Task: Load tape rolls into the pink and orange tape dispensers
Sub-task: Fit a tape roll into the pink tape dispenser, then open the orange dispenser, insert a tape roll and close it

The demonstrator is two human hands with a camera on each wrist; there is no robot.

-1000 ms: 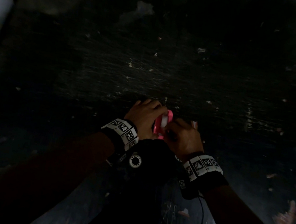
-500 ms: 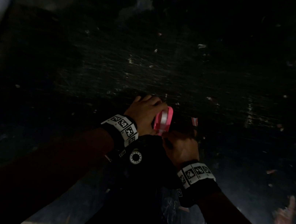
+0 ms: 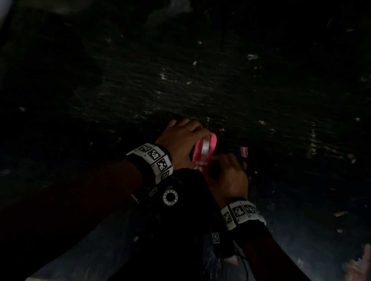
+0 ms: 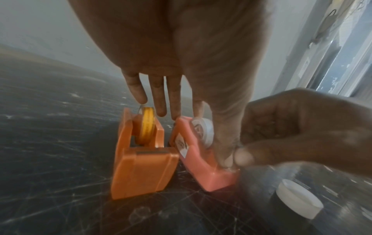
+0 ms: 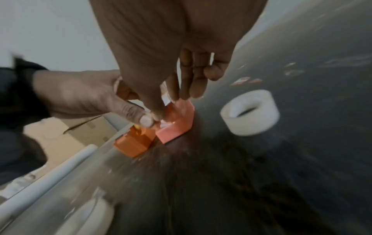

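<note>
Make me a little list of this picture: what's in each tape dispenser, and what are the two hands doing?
orange dispenser: standing on the table, yellow roll inside
pink dispenser: right beside it, white roll inside
left hand: holds the pink dispenser, fingers at its top, thumb down its side
right hand: curled at the pink dispenser's front end, thumb beside the left thumb
spare white roll: lying flat on the table, untouched

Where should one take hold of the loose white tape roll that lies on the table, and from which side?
Probably from above, at the rim: the white tape roll lies flat on the table, hole up, so one of the fingers can enter the hole and the thumb press the outer wall. It lies apart from the pink dispenser.
</note>
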